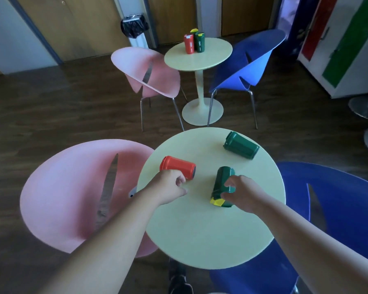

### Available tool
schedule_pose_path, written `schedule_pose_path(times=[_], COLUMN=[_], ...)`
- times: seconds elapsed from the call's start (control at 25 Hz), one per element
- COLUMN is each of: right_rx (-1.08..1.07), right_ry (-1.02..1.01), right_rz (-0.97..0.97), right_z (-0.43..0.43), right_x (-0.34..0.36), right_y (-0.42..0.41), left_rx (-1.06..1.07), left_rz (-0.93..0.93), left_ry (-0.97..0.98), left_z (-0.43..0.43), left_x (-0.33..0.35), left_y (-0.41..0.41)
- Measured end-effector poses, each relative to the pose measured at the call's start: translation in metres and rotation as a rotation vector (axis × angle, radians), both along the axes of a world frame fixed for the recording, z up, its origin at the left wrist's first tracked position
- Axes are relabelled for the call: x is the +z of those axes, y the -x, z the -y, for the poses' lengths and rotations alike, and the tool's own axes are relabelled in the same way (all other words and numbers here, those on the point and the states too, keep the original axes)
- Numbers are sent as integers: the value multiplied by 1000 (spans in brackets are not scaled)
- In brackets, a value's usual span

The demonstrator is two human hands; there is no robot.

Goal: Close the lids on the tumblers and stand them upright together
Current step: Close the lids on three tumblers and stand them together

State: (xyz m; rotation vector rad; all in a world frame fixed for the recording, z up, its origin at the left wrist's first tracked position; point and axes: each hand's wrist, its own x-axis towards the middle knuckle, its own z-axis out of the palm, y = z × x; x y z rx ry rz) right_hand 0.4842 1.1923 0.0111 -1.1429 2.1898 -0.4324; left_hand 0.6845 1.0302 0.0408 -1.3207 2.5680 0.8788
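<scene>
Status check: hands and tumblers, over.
Left hand at red tumbler, grip unclear. Right hand grips near green tumbler. Far green tumbler on its side too. Nothing blocking.

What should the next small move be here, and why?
Probably stand the near green tumbler upright with the right hand, whose fingers curl round it. It lies on its side, yellow lid flap seemingly open, so righting it would let the flap be pressed shut.
</scene>
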Motion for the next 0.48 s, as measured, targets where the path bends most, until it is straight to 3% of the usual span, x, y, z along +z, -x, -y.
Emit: schedule_pose_path(times=[0.32, 0.48], right_rx=[-306, -414], right_ry=[-78, -37], right_rz=[14, 92], right_z=[-4, -13], right_x=[-26, -41], right_y=[-19, -27], left_rx=[-318, -332], left_rz=[-49, -98], left_ry=[-155, -251], left_z=[12, -5], left_x=[-49, -73], left_y=[39, 55])
